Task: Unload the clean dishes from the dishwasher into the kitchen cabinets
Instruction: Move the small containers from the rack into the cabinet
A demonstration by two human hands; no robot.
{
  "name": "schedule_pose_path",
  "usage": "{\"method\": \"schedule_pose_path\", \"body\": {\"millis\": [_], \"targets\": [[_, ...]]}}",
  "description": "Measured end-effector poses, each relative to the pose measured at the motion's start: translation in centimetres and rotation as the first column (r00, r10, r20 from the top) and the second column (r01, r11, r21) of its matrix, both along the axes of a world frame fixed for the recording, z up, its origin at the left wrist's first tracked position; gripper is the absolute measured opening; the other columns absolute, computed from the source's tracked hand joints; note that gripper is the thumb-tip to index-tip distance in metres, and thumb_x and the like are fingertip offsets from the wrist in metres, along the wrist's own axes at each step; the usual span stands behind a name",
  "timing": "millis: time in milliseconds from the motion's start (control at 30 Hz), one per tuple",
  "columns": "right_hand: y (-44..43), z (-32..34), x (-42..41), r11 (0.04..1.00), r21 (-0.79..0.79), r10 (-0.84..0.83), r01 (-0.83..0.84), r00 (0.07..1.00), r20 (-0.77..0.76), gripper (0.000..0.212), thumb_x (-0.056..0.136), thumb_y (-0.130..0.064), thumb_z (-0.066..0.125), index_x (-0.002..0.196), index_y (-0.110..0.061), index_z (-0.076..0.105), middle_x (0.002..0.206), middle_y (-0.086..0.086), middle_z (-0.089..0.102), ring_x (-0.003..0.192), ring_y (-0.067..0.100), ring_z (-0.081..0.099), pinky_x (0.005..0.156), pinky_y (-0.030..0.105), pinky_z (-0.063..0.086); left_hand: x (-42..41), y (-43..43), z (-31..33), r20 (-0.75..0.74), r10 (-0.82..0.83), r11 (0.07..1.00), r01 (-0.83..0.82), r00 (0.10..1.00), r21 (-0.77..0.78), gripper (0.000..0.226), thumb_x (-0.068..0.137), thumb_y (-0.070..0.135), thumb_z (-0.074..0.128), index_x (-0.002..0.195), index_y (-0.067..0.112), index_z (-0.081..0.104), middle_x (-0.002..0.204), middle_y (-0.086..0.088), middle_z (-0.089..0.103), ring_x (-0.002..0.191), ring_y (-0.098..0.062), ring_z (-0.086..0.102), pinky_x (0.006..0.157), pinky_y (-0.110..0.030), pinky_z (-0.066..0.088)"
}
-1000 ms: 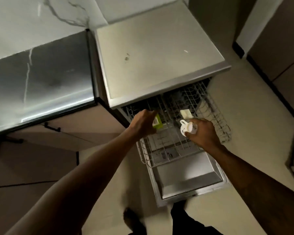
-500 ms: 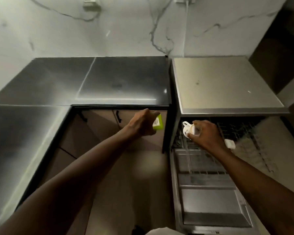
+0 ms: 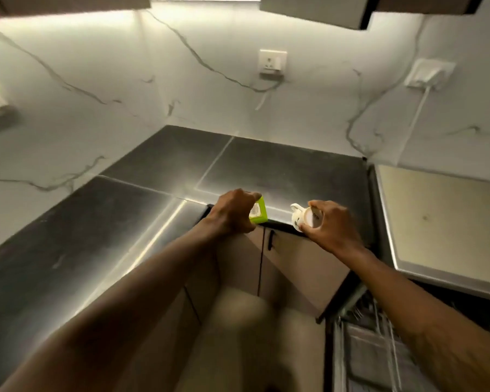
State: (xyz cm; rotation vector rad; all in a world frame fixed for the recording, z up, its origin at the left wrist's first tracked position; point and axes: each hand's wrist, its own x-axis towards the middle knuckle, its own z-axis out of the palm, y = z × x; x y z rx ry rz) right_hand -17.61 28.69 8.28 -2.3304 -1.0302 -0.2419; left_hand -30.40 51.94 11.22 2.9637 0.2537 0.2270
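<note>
Lime-green cup is gripped in the left hand, white mug in the right hand. Both have swung away from the dishwasher rack to the dark counter edge, so stowing in a cabinet likely follows.

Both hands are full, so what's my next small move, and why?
Probably set the green cup on the counter: left hand holds it, right hand holds the white mug, and the lower cabinet doors are shut, so a free hand is needed.
</note>
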Motion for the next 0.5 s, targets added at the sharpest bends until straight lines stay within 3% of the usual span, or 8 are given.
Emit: {"method": "schedule_pose_path", "body": {"millis": [100, 267, 500], "targets": [[5.9, 1.2, 1.3, 0.996, 0.036, 0.084, -0.086, 0.996, 0.032, 0.055, 0.066, -0.035, 0.089, 0.113, -0.012, 0.071, 0.100, 0.007, 0.073, 0.086, 0.023, 0.069, 0.078, 0.035, 0.057, -0.1, 4.7, 1.4, 0.048, 0.070, 0.998, -0.070, 0.996, 0.006, 0.062, 0.062, 0.044, 0.069, 0.119, 0.021, 0.062, 0.101, -0.003, 0.072, 0.089, -0.028, 0.069, 0.072, -0.037, 0.058], [15.8, 3.1, 4.1, 0.973, 0.122, 0.188, -0.195, 0.980, 0.063, 0.055, 0.064, -0.037, 0.087, 0.112, -0.014, 0.072, 0.098, 0.005, 0.074, 0.085, 0.022, 0.069, 0.078, 0.032, 0.055, 0.6, 12.1, 3.7, 0.079, 0.201, 0.979, -0.204, 0.976, 0.028, 0.049, 0.058, 0.035, 0.068, 0.106, 0.024, 0.061, 0.081, 0.002, 0.068, 0.073, -0.025, 0.068, 0.060, -0.033, 0.055], [26.0, 8.4, 8.9, 0.937, 0.156, 0.288, -0.313, 0.944, 0.162, 0.050, 0.067, -0.036, 0.086, 0.110, -0.012, 0.072, 0.096, 0.006, 0.073, 0.083, 0.023, 0.068, 0.075, 0.029, 0.053, 3.5, 19.8, 8.4, 0.160, 0.264, 0.963, -0.270, 0.951, 0.014, 0.050, 0.063, 0.031, 0.071, 0.111, 0.023, 0.063, 0.087, 0.002, 0.069, 0.075, -0.022, 0.067, 0.063, -0.034, 0.057]]}}
